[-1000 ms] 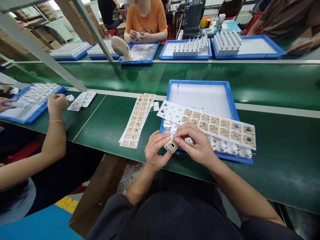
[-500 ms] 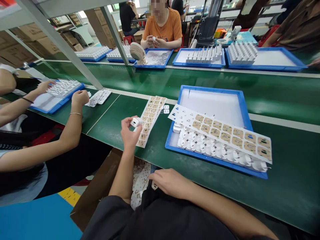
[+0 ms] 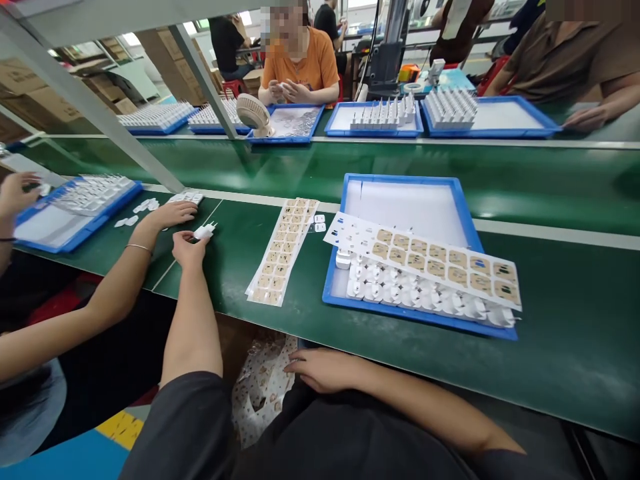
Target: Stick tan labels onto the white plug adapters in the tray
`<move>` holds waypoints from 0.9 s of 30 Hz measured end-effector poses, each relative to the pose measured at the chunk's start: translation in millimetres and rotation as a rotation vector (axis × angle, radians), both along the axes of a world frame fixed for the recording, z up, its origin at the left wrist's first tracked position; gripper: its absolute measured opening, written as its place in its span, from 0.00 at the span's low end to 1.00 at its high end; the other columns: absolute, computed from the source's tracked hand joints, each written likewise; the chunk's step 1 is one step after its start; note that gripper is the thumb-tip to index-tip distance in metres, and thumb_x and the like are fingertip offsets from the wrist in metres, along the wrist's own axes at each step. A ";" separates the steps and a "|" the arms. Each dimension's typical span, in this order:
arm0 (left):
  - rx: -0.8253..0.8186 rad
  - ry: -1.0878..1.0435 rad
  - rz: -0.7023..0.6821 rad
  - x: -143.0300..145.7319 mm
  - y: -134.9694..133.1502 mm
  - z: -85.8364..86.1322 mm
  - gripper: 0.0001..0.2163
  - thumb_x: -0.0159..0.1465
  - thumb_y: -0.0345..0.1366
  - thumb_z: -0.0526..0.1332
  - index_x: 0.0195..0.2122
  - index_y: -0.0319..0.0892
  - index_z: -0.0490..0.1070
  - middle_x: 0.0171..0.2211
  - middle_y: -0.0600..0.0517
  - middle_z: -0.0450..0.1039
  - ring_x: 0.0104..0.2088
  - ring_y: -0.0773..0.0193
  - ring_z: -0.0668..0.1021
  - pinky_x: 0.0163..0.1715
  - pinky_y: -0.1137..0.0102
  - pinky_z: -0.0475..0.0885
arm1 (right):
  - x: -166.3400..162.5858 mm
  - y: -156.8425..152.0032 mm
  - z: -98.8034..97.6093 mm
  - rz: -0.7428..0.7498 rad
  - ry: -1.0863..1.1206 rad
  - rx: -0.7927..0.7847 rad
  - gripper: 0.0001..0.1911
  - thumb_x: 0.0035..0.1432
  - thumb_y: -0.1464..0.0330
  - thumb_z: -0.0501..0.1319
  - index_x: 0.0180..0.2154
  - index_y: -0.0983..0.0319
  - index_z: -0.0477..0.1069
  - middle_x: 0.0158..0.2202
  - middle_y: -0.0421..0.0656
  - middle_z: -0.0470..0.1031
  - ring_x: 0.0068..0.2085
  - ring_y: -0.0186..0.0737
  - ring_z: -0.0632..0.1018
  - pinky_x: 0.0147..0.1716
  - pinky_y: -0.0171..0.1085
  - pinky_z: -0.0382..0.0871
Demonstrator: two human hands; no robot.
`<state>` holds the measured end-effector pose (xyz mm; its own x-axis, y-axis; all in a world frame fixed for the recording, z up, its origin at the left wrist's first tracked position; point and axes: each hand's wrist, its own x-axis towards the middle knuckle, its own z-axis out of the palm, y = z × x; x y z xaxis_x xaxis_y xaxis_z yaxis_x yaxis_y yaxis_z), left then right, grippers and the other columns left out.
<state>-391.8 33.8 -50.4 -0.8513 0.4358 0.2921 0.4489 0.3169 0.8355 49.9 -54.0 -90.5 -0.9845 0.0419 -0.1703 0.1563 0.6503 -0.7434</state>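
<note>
My left hand (image 3: 187,245) is stretched out to the left over the green bench and holds a small white charger plug (image 3: 205,231) just beside a co-worker's hand (image 3: 170,213). My right hand (image 3: 320,368) rests low on my lap below the bench edge, fingers loosely spread, holding nothing that I can see. In front of me a blue tray (image 3: 395,310) carries rows of white plugs (image 3: 400,290), with a partly used label sheet (image 3: 425,257) laid across it. A second label sheet (image 3: 283,250) lies on the bench to the tray's left.
A co-worker on my left has a blue tray of plugs (image 3: 75,200) and loose plugs (image 3: 140,205) beside it. The green conveyor (image 3: 350,167) runs across the middle. Across it, people sit at blue trays (image 3: 380,117) with a small fan (image 3: 253,113). Used label backing (image 3: 263,390) lies below the bench.
My hands parted from working on the plug together. The left carried the plug out to the left beside the co-worker's hand, and the right dropped to my lap.
</note>
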 end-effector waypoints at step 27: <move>0.081 0.044 -1.157 276.5 4.7 52.4 0.15 0.61 0.47 0.73 0.43 0.44 0.80 0.46 0.44 0.80 0.45 0.55 0.82 0.40 0.65 0.79 | 129.5 88.2 94.0 -0.876 0.575 0.410 0.10 0.72 0.70 0.57 0.48 0.57 0.77 0.45 0.47 0.84 0.47 0.48 0.83 0.46 0.47 0.78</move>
